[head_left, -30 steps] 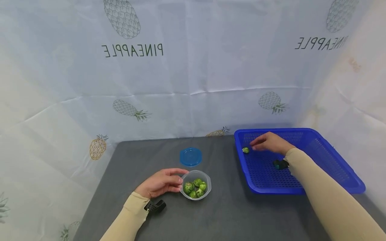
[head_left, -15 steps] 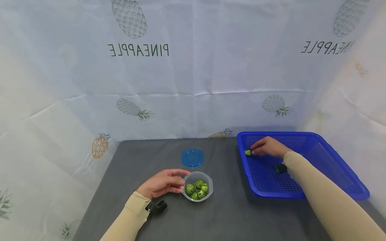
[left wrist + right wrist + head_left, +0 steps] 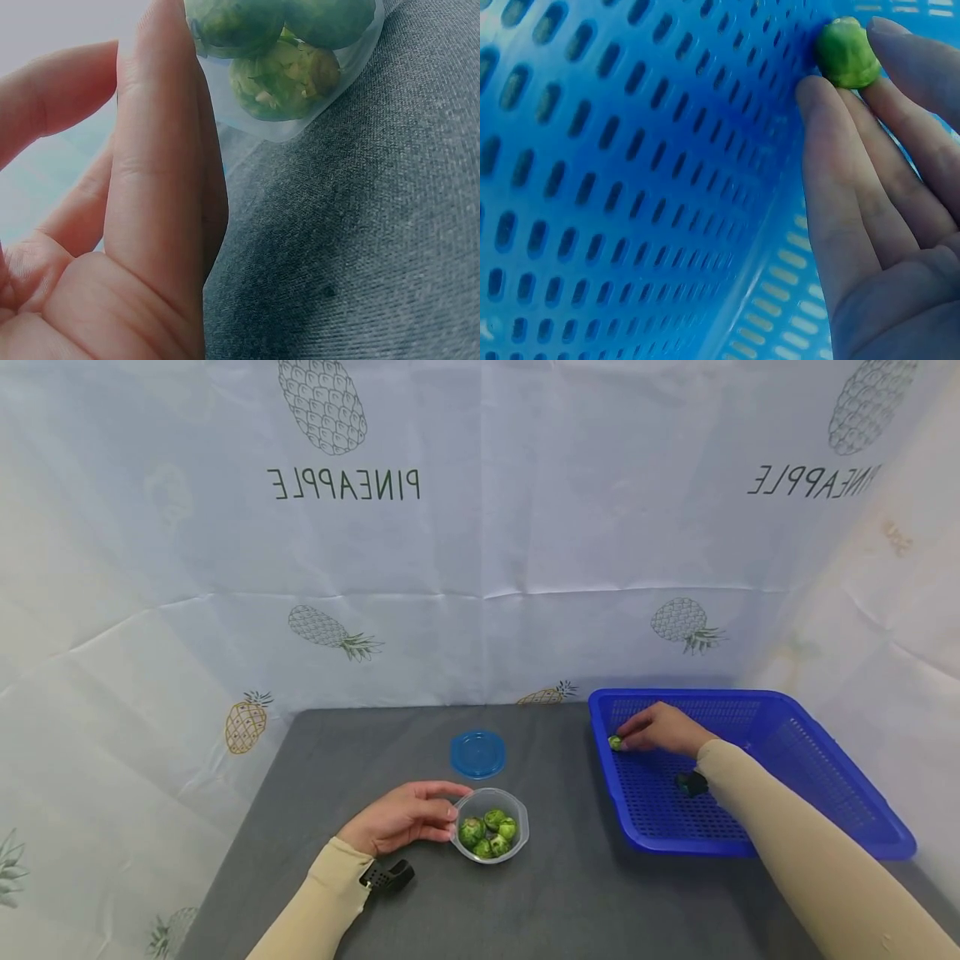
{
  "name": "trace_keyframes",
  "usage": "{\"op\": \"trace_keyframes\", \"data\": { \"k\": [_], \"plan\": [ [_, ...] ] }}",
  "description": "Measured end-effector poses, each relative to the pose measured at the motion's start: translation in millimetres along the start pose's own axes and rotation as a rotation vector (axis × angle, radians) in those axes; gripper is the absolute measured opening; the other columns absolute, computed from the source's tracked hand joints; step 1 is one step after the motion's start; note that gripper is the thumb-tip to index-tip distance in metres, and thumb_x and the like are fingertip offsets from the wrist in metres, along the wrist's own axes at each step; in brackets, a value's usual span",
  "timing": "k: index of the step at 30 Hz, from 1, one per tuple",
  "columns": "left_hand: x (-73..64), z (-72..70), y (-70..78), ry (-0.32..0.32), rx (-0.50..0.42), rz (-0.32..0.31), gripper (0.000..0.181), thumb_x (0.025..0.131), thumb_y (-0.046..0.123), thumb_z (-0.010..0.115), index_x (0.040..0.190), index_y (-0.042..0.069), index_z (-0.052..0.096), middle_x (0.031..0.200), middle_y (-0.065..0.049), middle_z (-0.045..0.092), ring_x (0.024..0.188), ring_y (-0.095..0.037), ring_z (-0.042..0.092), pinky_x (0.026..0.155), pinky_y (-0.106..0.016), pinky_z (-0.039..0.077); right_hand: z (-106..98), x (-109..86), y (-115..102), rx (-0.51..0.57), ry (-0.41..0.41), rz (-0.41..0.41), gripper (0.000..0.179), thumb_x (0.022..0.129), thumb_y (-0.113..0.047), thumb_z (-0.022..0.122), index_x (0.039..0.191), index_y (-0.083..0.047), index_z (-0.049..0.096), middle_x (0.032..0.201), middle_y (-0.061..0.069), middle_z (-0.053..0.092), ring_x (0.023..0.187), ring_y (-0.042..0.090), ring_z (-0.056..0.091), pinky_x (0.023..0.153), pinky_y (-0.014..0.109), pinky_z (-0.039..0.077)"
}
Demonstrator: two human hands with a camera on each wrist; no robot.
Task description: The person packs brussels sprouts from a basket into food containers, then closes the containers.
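In the head view a clear plastic bowl (image 3: 491, 800) stands on the grey table with several Brussels sprouts (image 3: 487, 835) in it. My left hand (image 3: 408, 817) rests its fingertips against the bowl's left side, the fingers fairly straight. The left wrist view shows the sprouts (image 3: 285, 79) through the bowl's wall, beyond the fingers (image 3: 157, 165). Inside the blue basket (image 3: 697, 845), by its left wall, my right hand (image 3: 663, 731) pinches one Brussels sprout (image 3: 847, 52) between thumb and fingertips. In the head view that sprout (image 3: 615, 742) is partly covered by the fingers.
A round blue lid (image 3: 478, 754) lies flat behind the bowl. The perforated basket fills the table's right side. A white curtain (image 3: 480, 535) with pineapple prints hangs along the back and sides.
My right hand has moved slightly left to the sprout in the basket, and its fingers have closed on it. My left hand stays at the bowl. The head view has shifted a little.
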State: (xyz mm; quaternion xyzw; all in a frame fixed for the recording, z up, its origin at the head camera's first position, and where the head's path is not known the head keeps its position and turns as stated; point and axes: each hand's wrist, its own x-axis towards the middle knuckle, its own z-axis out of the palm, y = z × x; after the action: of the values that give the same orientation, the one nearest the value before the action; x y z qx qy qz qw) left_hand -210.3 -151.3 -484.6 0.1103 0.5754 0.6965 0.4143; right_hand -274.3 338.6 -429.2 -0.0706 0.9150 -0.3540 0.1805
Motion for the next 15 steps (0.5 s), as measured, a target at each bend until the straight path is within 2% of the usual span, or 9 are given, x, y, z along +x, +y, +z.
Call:
{"op": "trace_keyframes", "data": {
  "k": [9, 15],
  "plan": [
    [-1.5, -2.0, -1.8, 0.016, 0.01, 0.0, 0.056, 0.107, 0.005, 0.063, 0.16, 0.0, 0.047, 0.103, -0.002, 0.071, 0.092, -0.009, 0.072, 0.088, -0.025, 0.066, 12, 6.1, -11, -0.098, 0.06, -0.018, 0.031, 0.094, -0.022, 0.085, 0.119, -0.003, 0.082, 0.117, 0.015, 0.081, 0.101, 0.025, 0.079, 0.092, 0.049, 0.066],
    [1.2, -2.7, -2.1, 0.017, 0.023, 0.006, 0.057, 0.106, 0.006, 0.065, 0.16, 0.0, 0.048, 0.103, -0.002, 0.07, 0.092, -0.009, 0.071, 0.089, -0.026, 0.066, 4, -4.4, -9, -0.138, 0.081, -0.058, 0.029, 0.096, -0.028, 0.083, 0.12, -0.011, 0.083, 0.122, 0.012, 0.08, 0.108, 0.027, 0.077, 0.094, 0.051, 0.064]
  ]
}}
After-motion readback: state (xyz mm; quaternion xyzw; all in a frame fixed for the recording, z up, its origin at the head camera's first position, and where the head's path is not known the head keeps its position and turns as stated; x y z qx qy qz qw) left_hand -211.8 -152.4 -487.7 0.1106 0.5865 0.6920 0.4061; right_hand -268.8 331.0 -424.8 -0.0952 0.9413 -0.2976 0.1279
